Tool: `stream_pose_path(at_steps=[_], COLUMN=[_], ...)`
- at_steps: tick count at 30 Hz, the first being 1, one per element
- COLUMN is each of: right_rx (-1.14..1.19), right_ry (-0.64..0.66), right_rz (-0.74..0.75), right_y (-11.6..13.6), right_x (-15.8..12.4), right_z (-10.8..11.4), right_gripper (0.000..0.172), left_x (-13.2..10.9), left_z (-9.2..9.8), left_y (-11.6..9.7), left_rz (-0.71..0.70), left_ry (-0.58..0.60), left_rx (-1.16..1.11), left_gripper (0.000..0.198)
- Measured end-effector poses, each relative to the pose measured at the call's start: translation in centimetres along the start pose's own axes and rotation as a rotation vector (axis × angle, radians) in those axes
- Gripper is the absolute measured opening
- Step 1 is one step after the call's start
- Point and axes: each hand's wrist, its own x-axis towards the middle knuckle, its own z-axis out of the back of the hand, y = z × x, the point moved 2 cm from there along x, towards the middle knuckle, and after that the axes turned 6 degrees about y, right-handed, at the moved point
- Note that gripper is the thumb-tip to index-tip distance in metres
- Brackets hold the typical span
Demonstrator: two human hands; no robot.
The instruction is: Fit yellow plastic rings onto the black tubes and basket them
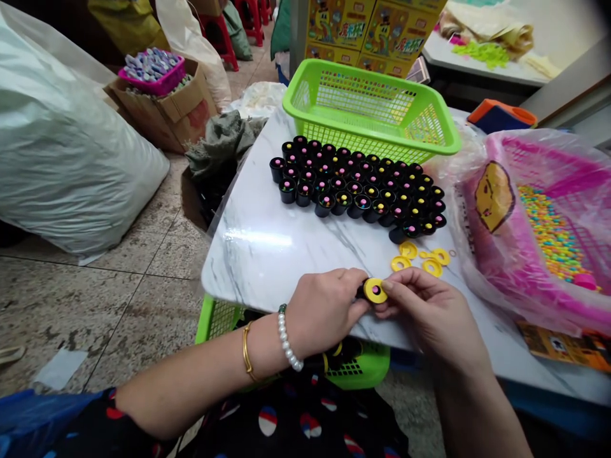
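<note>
My left hand is closed around a small black cup near the table's front edge. On the cup's mouth lies a yellow ring lid, with a pink piece showing through its hole. My right hand pinches the edge of that ring between thumb and fingers. Just beyond my right hand, several loose yellow rings lie on the table. Farther back stand rows of black cups, with pink or yellow pieces in their centres and small coloured beads inside some.
A green basket stands behind the cups. At the right, a plastic-lined pink basket holds colourful beads. Another green basket sits below the white table. A large white sack and a cardboard box are at left.
</note>
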Motion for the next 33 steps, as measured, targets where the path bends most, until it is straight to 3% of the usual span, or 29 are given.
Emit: stream_pose_path(at_steps=[8,12,15,20,26,31,33], right_rx=[0.023,0.019,0.026,-0.030,-0.064,-0.083,-0.021], right_ry=[0.007,0.031,0.030,0.057,0.076,0.101,0.097], right_rz=[-0.009,-0.032,-0.016,-0.011,0.022,0.096,0.109], right_y=[-0.3,0.0,0.3,0.2,-0.4,-0.4,-0.6], right_x=[0.2,0.3,0.1,0.0,-0.1,-0.6,-0.8], right_z=[-0.1,-0.3,-0.6,-0.7,-0.9,-0.9,-0.4], right_gripper=[0.026,0.029,0.032,0.031,0.029,0.026,0.024], left_x=[0.0,0.0,0.4,1.3,1.0,0.0,-0.2], left_z=[0.2,0.9,1.2,0.5,0.0,-0.1,-0.2], left_y=[-0.1,-0.6,-0.8,-0.4,-0.3,-0.5,-0.5], left_rz=[-0.012,-0.054,0.032,0.165,0.111,-0.057,-0.091], left_ry=[0.022,0.069,0.097,0.020,-0.012,-0.029,-0.046], left_rx=[-0.048,-0.276,-0.460,-0.510,-0.463,-0.428,-0.343], left_gripper=[0.018,0.020,0.016,0.024,0.021,0.034,0.029])
